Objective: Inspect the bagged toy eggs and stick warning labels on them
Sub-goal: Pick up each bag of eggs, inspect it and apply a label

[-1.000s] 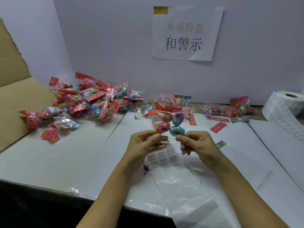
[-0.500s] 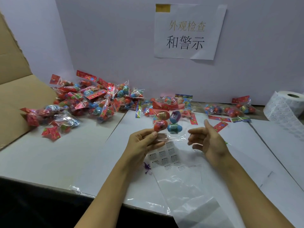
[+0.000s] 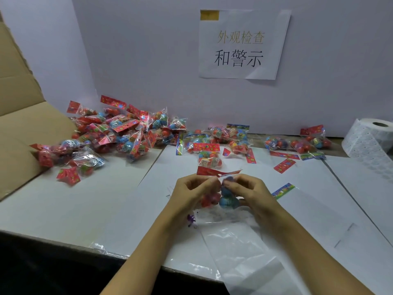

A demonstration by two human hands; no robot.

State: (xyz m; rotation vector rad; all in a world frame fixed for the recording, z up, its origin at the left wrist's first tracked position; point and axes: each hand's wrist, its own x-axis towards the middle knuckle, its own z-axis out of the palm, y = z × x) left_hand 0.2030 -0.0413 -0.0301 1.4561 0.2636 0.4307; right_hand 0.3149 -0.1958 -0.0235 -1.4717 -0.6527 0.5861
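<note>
Both hands, the left (image 3: pixel 191 193) and the right (image 3: pixel 247 191), are pinching one bag of eggs (image 3: pixel 221 195) and holding it just above the table (image 3: pixel 102 209), probably for inspecting it and pressing a label on.

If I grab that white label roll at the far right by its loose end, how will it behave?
The label roll would probably unspool rather than lift: its tail already trails loose over the table. Lying with its core hole upward, it looks unlikely to roll. The thick winding suggests some weight, so gripping the body seems safer.
</note>
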